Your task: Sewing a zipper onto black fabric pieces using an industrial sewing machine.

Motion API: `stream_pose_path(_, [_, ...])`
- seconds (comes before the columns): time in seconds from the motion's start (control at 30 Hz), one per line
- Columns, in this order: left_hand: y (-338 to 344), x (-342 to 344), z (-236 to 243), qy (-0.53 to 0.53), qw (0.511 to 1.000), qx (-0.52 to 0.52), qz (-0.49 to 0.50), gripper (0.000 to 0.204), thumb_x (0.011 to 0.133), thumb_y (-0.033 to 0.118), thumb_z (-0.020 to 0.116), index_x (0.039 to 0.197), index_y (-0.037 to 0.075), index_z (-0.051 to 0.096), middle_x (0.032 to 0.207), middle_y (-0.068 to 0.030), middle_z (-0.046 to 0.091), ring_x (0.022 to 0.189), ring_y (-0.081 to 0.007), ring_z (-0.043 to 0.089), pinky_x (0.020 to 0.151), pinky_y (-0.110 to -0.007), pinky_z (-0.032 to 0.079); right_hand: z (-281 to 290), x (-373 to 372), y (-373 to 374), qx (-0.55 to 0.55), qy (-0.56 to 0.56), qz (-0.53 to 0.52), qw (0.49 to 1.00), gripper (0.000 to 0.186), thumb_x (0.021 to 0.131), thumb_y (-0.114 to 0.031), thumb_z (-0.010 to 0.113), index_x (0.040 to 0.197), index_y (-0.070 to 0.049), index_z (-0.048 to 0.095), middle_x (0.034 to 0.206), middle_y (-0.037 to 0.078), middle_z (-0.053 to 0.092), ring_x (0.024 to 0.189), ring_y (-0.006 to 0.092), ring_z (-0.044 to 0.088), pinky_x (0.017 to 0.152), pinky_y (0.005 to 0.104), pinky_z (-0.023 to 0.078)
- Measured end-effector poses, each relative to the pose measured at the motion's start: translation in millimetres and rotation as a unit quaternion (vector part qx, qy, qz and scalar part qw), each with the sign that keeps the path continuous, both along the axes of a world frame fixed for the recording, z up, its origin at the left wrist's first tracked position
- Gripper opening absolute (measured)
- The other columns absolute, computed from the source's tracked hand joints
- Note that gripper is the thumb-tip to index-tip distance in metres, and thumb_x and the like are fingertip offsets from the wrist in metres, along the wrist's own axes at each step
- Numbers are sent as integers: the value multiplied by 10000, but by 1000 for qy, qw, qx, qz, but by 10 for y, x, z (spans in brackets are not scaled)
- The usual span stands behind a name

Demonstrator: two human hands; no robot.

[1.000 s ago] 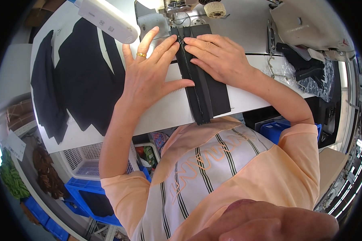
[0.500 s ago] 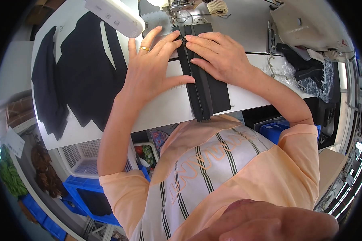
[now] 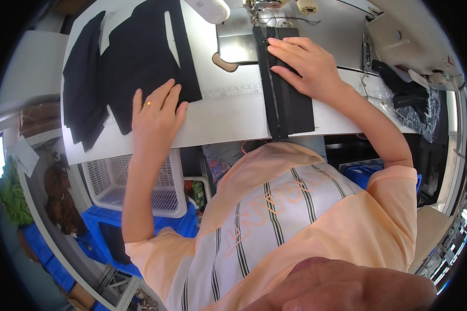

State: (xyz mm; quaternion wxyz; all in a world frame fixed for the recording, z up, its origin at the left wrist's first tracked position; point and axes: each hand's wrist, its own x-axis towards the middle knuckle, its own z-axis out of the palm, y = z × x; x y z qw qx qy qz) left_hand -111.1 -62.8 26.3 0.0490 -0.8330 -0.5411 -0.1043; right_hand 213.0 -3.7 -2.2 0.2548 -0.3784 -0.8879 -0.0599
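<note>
My right hand (image 3: 310, 66) lies with outstretched fingers on a black zipper (image 3: 273, 98) and the black fabric piece (image 3: 300, 111) beside it. The zipper runs from the sewing machine's needle area (image 3: 261, 11) toward the table's front edge, its metal teeth showing. My left hand (image 3: 158, 115), a gold ring on one finger, has its fingers apart. Its fingertips rest at the lower edge of a large black fabric panel (image 3: 140, 54). Beside that panel lie a narrow black strip (image 3: 186, 52) and another dark cut piece (image 3: 83, 83).
The white table (image 3: 228, 124) has a printed ruler scale. A metal machine plate (image 3: 238, 44) is set into it. At right are a sewing machine body (image 3: 407, 39) and black zippers (image 3: 399, 85) on clear plastic. A white basket (image 3: 177, 203) stands on a blue crate (image 3: 96, 223) below.
My left hand has left the zipper and moved left to the black fabric panel. My right hand stays on the zipper and fabric. The whole view has shifted somewhat.
</note>
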Motion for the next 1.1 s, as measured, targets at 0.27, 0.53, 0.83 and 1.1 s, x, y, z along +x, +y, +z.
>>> stream_pose_path(0.27, [49, 69, -102, -141, 983, 82, -86, 157, 795, 0, 677, 950, 16, 659, 1066, -109, 685, 974, -280, 667, 876, -357, 524, 32, 352, -257, 4, -13, -43, 999, 355, 802, -220, 739, 1130, -101, 673, 1230, -3, 647, 1062, 209, 607, 820, 317, 540])
stream_pose_path(0.53, [-304, 294, -140, -169, 983, 58, -42, 373, 782, 1, 675, 1145, 26, 595, 1188, -120, 640, 1057, -286, 629, 889, -358, 517, 53, 365, -299, 3, -4, -54, 999, 348, 804, -203, 739, 1127, -89, 678, 1196, 20, 667, 1040, 227, 619, 843, 329, 532])
stream_pose_path(0.83, [-19, 199, -87, -118, 991, 52, -24, 350, 770, 133, 695, 1113, 64, 671, 1143, -73, 662, 1011, -237, 619, 810, -322, 533, 56, 373, -311, 10, 0, -50, 999, 346, 808, -200, 736, 1128, -82, 675, 1194, 28, 667, 1029, 233, 619, 845, 330, 525])
stream_pose_path(1.1, [5, 216, 53, -253, 966, -54, 2, 278, 913, 267, 632, 1068, 48, 705, 1092, -124, 695, 1024, -271, 644, 860, -344, 506, 45, 380, -310, 17, -1, -51, 999, 338, 813, -197, 729, 1124, -76, 676, 1188, 31, 669, 1027, 231, 618, 843, 330, 525])
